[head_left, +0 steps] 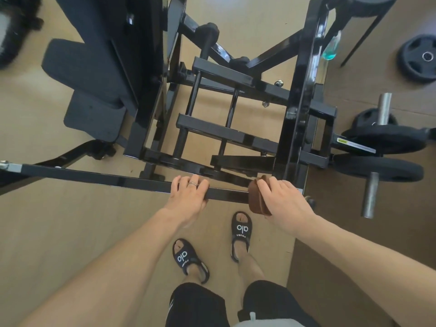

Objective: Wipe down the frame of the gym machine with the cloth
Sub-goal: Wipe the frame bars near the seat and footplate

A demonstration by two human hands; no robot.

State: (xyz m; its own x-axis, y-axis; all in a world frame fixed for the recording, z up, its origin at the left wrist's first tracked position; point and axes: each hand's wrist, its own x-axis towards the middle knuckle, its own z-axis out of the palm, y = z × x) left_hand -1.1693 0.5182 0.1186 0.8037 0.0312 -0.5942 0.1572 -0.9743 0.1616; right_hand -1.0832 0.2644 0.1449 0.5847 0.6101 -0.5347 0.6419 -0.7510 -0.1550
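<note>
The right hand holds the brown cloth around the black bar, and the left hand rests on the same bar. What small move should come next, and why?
Probably slide the cloth leftward along the bar toward the left hand. The right hand has it folded over the bar at its right end, so the long stretch to the left seems not yet wiped. The left hand would have to lift away soon.

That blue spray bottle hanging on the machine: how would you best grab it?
Take the spray bottle around its body, coming from the right, the open floor side. It hangs by its top from the upright black frame, which blocks the left; exact hook unclear.
</note>
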